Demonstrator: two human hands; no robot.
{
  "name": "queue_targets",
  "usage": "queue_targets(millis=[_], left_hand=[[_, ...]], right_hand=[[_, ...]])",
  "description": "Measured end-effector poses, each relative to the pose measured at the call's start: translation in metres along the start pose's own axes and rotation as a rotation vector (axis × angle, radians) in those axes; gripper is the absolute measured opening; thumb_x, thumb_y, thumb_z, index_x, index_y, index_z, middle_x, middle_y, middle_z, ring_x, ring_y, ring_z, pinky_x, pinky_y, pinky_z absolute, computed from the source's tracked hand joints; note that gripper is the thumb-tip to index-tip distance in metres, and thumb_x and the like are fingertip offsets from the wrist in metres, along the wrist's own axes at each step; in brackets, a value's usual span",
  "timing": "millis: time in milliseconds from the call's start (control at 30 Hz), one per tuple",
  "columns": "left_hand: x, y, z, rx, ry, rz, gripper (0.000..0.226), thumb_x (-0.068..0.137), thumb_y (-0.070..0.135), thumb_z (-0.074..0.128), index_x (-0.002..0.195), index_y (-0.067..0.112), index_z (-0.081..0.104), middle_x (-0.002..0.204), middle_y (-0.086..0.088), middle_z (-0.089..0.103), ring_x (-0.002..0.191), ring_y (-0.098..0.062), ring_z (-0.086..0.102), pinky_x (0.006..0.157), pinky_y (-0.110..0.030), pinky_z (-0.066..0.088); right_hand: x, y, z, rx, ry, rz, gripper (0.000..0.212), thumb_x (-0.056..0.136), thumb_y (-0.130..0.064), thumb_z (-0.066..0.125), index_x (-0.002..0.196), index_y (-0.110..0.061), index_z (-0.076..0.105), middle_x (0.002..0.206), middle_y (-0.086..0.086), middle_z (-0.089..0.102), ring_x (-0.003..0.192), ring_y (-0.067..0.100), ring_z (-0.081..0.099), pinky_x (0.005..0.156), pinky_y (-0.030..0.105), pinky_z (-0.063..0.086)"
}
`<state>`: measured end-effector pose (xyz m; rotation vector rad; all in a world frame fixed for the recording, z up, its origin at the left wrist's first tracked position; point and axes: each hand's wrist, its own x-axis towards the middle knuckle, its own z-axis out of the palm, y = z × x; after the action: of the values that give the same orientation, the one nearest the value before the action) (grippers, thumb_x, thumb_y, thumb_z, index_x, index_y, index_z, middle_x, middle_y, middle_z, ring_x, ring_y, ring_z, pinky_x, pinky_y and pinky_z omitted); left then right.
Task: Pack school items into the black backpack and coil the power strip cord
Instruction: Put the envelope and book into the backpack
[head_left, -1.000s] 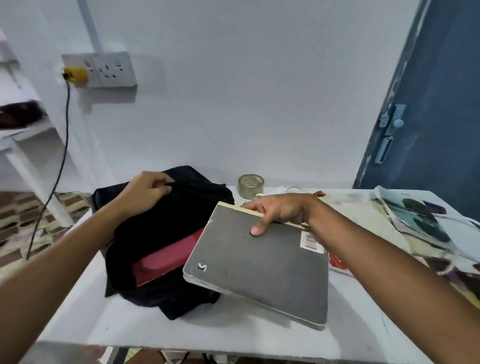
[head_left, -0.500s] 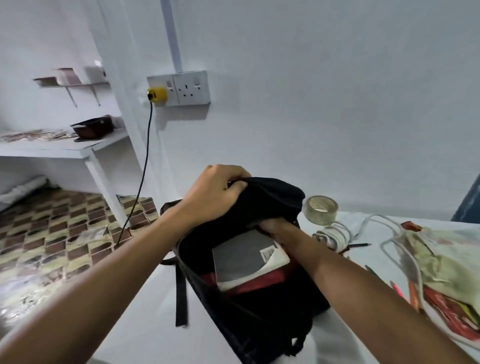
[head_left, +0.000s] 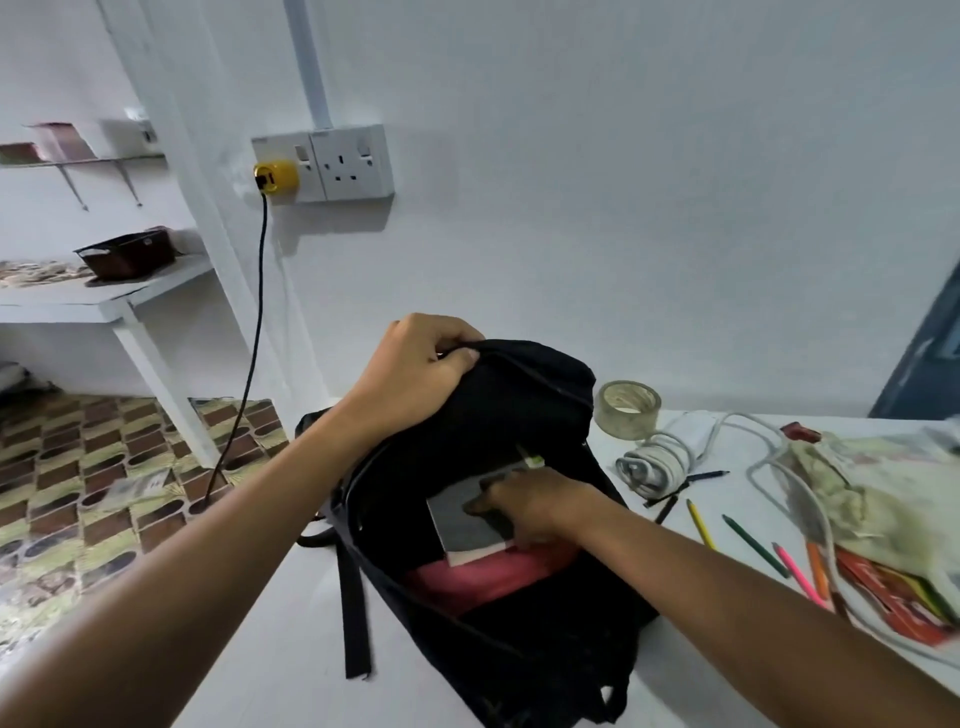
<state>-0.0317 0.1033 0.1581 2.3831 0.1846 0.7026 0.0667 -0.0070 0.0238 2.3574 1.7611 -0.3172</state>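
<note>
The left hand (head_left: 415, 371) grips the top edge of the black backpack (head_left: 519, 597), fingers curled round the fabric and holding the mouth open. Just below that grip, inside the opening, the right hand (head_left: 524, 506) holds a grey notebook (head_left: 462, 525) partway in, thumb on its cover and fingers round its edge, and under it lies a pink book (head_left: 488, 577) already in the bag. So I'd say the packing is under way but far from done. Out past the right wrist, on the white table (head_left: 291, 597), coloured pencils (head_left: 748, 540) lie loose beside a heap of papers (head_left: 883, 499). Beyond them the white power strip cord (head_left: 660, 462) is partly bundled with a long loop trailing free, near a tape roll (head_left: 627, 405), so the coiling looks unfinished.
</note>
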Motion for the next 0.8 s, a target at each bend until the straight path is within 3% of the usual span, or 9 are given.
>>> queue_targets(millis=[100,300,433,533,600,667,700,733,800], left_hand=[[-0.002,0.004,-0.001,-0.015,-0.012,0.014,0.019,0.088,0.005,0.060,0.086,0.018,0.074,0.077,0.015,0.071,0.073,0.003,0.063,0.072,-0.015,0.047],[-0.011,0.010,0.001,-0.040,-0.050,0.013,0.021,0.088,0.005,0.061,0.084,0.021,0.074,0.075,0.015,0.071,0.072,0.004,0.064,0.070,-0.010,0.047],[-0.016,0.009,0.005,-0.040,-0.051,0.005,0.023,0.087,0.004,0.061,0.082,0.023,0.073,0.074,0.012,0.072,0.072,0.002,0.065,0.072,-0.016,0.049],[-0.018,-0.004,0.008,-0.011,-0.016,-0.028,0.030,0.086,0.003,0.061,0.077,0.031,0.071,0.074,0.016,0.072,0.073,0.007,0.064,0.077,-0.022,0.050],[-0.018,-0.017,0.012,0.004,0.003,-0.080,0.041,0.085,0.003,0.062,0.069,0.040,0.069,0.072,0.026,0.069,0.070,0.013,0.061,0.077,-0.016,0.047],[-0.017,-0.024,0.031,0.006,-0.014,-0.128,0.051,0.084,0.001,0.063,0.063,0.048,0.068,0.066,0.032,0.065,0.069,0.017,0.059,0.070,-0.002,0.041],[-0.018,-0.028,0.039,0.017,-0.030,-0.155,0.050,0.084,0.000,0.064,0.061,0.045,0.067,0.063,0.030,0.065,0.069,0.016,0.059,0.071,-0.002,0.041],[-0.019,-0.030,0.052,0.029,-0.060,-0.184,0.048,0.084,-0.001,0.064,0.063,0.042,0.066,0.062,0.025,0.067,0.071,0.011,0.061,0.076,-0.007,0.043],[-0.021,-0.039,0.071,0.060,-0.120,-0.238,0.041,0.083,-0.001,0.065,0.070,0.038,0.064,0.072,0.018,0.068,0.078,-0.004,0.063,0.081,-0.023,0.044]], right_hand=[[0.014,0.011,0.002,-0.037,0.123,0.070,0.049,0.087,-0.014,0.054,0.133,-0.031,0.051,0.127,0.009,0.059,0.115,0.031,0.058,0.092,0.040,0.048],[0.039,0.023,0.019,-0.092,0.178,0.244,0.037,0.092,-0.018,0.047,0.127,-0.018,0.057,0.128,0.009,0.061,0.118,0.030,0.057,0.095,0.040,0.046],[0.029,0.020,0.030,-0.075,0.289,0.338,0.028,0.093,-0.013,0.044,0.110,-0.012,0.067,0.114,0.010,0.068,0.107,0.029,0.064,0.088,0.036,0.048],[0.004,0.024,0.027,0.254,0.314,0.225,0.028,0.088,-0.018,0.053,0.112,-0.013,0.067,0.111,0.011,0.068,0.105,0.029,0.064,0.089,0.035,0.050],[-0.031,0.042,0.018,0.785,0.147,0.097,0.025,0.087,-0.013,0.060,0.110,-0.011,0.070,0.105,0.005,0.071,0.099,0.022,0.067,0.088,0.029,0.053],[-0.092,0.079,0.009,1.302,-0.071,0.059,0.018,0.089,-0.004,0.058,0.102,-0.009,0.071,0.098,0.007,0.072,0.084,0.022,0.071,0.075,0.029,0.058],[-0.121,0.098,0.008,1.427,-0.061,0.103,0.015,0.090,-0.005,0.057,0.098,-0.009,0.070,0.098,0.011,0.072,0.078,0.023,0.072,0.066,0.027,0.058],[-0.150,0.124,0.015,1.480,0.061,0.226,0.011,0.091,-0.007,0.057,0.094,-0.008,0.068,0.098,0.014,0.072,0.073,0.022,0.072,0.057,0.025,0.053],[-0.191,0.169,0.033,1.370,0.488,0.661,0.007,0.086,-0.007,0.059,0.085,-0.008,0.066,0.092,0.015,0.071,0.066,0.021,0.070,0.051,0.023,0.041]])
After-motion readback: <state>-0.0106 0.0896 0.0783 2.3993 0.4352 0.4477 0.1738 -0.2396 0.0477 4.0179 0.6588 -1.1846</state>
